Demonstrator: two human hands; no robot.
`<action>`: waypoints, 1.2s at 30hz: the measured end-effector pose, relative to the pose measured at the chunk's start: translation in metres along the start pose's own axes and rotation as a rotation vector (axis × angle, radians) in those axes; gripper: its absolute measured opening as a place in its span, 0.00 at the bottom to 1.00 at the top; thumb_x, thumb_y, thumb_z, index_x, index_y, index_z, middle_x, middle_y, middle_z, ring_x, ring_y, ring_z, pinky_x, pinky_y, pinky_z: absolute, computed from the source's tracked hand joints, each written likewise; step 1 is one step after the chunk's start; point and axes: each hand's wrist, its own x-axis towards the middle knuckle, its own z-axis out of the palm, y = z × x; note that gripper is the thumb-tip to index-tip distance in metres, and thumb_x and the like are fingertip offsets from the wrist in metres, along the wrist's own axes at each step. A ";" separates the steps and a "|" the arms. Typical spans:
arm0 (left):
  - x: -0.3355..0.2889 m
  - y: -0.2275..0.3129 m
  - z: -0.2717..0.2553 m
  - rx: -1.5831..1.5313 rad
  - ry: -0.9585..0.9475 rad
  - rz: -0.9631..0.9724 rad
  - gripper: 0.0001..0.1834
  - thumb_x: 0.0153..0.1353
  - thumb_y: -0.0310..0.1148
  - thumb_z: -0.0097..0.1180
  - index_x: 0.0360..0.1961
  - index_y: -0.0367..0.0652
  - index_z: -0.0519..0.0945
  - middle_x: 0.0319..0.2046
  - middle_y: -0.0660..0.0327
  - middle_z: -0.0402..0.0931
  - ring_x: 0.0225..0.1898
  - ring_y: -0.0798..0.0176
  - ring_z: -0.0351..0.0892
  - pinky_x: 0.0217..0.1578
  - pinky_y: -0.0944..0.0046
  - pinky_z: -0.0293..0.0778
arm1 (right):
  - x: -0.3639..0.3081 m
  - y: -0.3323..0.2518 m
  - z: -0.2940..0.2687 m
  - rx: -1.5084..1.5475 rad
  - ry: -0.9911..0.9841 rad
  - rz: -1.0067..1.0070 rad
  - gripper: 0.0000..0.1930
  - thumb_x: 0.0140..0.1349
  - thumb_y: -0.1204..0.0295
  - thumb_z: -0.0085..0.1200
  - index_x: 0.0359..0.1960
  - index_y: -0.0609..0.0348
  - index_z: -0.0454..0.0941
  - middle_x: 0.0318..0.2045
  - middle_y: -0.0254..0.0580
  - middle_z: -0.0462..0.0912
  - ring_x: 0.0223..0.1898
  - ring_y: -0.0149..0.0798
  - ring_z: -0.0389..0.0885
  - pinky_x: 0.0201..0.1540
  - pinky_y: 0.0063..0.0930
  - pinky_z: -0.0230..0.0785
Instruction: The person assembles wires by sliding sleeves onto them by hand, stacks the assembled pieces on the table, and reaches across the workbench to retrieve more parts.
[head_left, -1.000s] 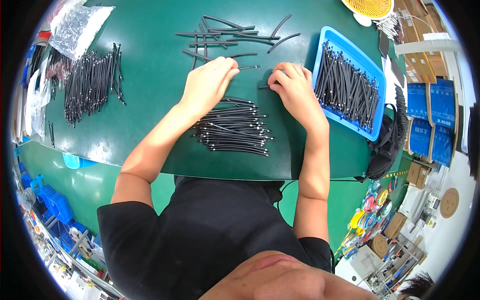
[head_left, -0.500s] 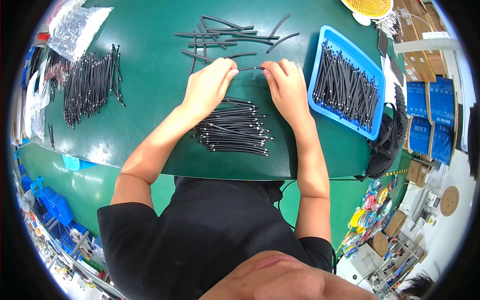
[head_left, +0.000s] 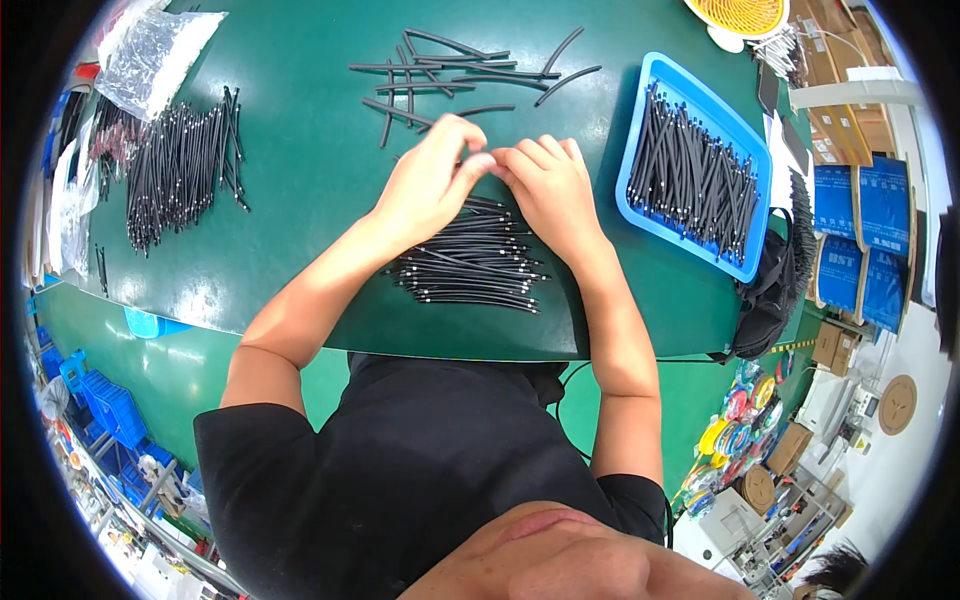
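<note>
My left hand (head_left: 432,185) and my right hand (head_left: 548,190) meet over the table, fingertips and thumbs pinched close together. A thin black sleeved cable is between them, almost wholly hidden by the fingers. Just below the hands lies a neat pile of short black cables (head_left: 470,262) with small pale ends, side by side. Beyond my left hand several loose black tubes (head_left: 480,68) are scattered, some crossing each other.
To the right stands a blue tray (head_left: 628,190) full of black cables (head_left: 690,170). At the left lies a big heap of similar cables (head_left: 175,175), near a clear plastic bag (head_left: 155,60). A yellow basket (head_left: 740,14) sits at the far right, and a black bag (head_left: 770,300) hangs by the right edge.
My hands have come together, the right one moving left and slightly nearer. The stretch of black cable that showed between them is now covered by the fingers.
</note>
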 end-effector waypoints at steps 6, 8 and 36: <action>0.011 -0.027 -0.002 -0.538 0.250 -0.055 0.32 0.85 0.57 0.35 0.55 0.37 0.78 0.50 0.52 0.84 0.52 0.56 0.83 0.59 0.55 0.75 | 0.001 -0.005 0.000 0.025 0.141 0.077 0.07 0.64 0.68 0.68 0.42 0.48 0.85 0.32 0.29 0.82 0.35 0.39 0.79 0.41 0.37 0.67; 0.011 -0.028 0.003 -0.891 0.093 -0.191 0.40 0.84 0.64 0.24 0.56 0.38 0.78 0.51 0.53 0.85 0.54 0.58 0.84 0.62 0.57 0.75 | 0.000 -0.011 0.006 0.052 0.100 0.031 0.07 0.65 0.71 0.67 0.44 0.50 0.86 0.32 0.33 0.82 0.34 0.43 0.80 0.38 0.38 0.69; 0.003 -0.011 0.011 -0.976 -0.162 -0.150 0.43 0.82 0.67 0.20 0.64 0.39 0.73 0.62 0.48 0.78 0.65 0.53 0.78 0.66 0.52 0.71 | -0.003 -0.025 0.015 0.225 0.062 0.035 0.07 0.65 0.73 0.67 0.43 0.53 0.86 0.35 0.40 0.85 0.35 0.47 0.83 0.38 0.40 0.75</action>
